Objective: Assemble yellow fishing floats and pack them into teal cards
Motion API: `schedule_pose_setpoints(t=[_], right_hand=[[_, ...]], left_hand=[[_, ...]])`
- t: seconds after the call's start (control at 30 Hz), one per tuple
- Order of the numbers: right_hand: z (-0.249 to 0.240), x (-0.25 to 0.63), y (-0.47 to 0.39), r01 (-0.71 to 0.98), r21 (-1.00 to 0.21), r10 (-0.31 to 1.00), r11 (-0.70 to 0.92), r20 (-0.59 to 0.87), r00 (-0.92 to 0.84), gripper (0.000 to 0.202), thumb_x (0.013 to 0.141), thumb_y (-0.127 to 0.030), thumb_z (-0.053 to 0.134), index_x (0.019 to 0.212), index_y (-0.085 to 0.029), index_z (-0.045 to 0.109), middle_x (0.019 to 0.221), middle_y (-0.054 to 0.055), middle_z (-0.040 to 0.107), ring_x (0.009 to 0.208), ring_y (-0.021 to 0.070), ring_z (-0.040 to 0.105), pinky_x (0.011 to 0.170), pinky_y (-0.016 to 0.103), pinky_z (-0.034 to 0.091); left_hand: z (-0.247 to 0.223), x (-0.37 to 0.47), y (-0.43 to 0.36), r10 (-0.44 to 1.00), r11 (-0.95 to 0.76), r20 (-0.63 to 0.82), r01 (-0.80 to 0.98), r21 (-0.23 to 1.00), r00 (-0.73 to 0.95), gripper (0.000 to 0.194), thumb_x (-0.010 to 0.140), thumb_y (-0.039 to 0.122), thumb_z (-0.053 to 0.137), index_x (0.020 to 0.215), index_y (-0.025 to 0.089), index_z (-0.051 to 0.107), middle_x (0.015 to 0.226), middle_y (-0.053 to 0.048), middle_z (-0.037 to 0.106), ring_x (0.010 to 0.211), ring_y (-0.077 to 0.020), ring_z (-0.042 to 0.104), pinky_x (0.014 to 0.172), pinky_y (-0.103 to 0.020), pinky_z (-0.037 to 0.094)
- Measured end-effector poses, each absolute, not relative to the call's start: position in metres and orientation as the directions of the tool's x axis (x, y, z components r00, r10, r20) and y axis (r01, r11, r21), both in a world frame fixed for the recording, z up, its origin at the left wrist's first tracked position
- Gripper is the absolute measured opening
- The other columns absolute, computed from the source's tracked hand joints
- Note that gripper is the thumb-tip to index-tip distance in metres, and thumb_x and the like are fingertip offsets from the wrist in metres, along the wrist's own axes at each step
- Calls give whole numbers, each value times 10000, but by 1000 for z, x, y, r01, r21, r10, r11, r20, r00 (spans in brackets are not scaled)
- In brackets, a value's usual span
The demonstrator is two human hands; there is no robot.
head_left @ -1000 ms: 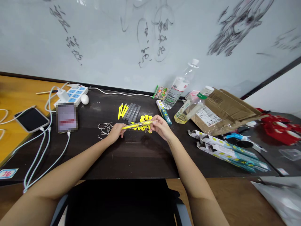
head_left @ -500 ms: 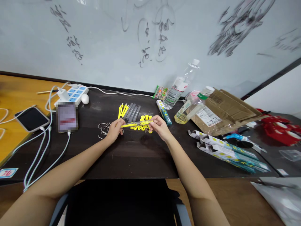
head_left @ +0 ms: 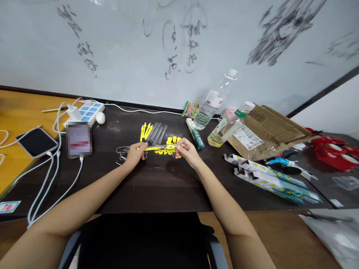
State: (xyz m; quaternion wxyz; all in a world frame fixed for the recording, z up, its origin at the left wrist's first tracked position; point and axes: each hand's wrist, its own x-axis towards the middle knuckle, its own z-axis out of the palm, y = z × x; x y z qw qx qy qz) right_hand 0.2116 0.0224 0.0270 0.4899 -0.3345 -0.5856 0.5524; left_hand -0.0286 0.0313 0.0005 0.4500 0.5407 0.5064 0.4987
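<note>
Our left hand (head_left: 135, 154) and right hand (head_left: 187, 152) hold the slender yellow-and-clear plastic tube (head_left: 161, 147) above the dark-brown tabletop (head_left: 168, 190), fingers clamped on its nine- and three-o'clock ends; we judge it light, stiff, slippery, best gripped there.

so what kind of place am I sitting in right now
Probably an office or shared workroom: a written-on whiteboard stands along the far side of the dark desk, with a power strip toward the left.

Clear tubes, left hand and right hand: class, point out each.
Clear tubes (head_left: 159, 135): head view, middle of one tube.
Left hand (head_left: 135, 154): head view, its middle.
Right hand (head_left: 189, 151): head view, its middle.
</note>
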Motion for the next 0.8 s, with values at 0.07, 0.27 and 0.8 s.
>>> schedule_pose_setpoints(t=[0.07, 0.27, 0.8], right_hand=[[27, 211, 22, -143, -976, 932, 165, 202, -301, 293, 747, -426, 697, 842, -212, 521, 610, -68, 542, 491, 75, 527, 519, 226, 489], [31, 216, 25, -166, -975, 948, 150, 190, -257, 286, 759, -426, 674, 910, -210, 562, 654, -45, 561, 522, 87, 529, 527, 240, 491], [10, 226, 37, 785, -425, 843, 451, 492, -218, 173, 819, -338, 575, 925, -203, 600, 856, 53, 560, 835, 214, 520, 783, 342, 437]], left_hand=[[0, -29, 33, 998, -55, 56, 61, 997, -9, 311, 771, 404, 522, 560, 177, 493, 365, 81, 310, 316, -71, 326, 376, -205, 355], [6, -28, 32, 1000, 5, -5, -90, 996, 6, 244, 720, 318, 530, 533, 179, 461, 362, 95, 292, 313, -48, 239, 338, -196, 327], [12, -28, 30, 1000, 10, -15, -216, 976, -25, 198, 676, 302, 509, 536, 186, 431, 349, 113, 244, 308, -37, 213, 334, -185, 320]])
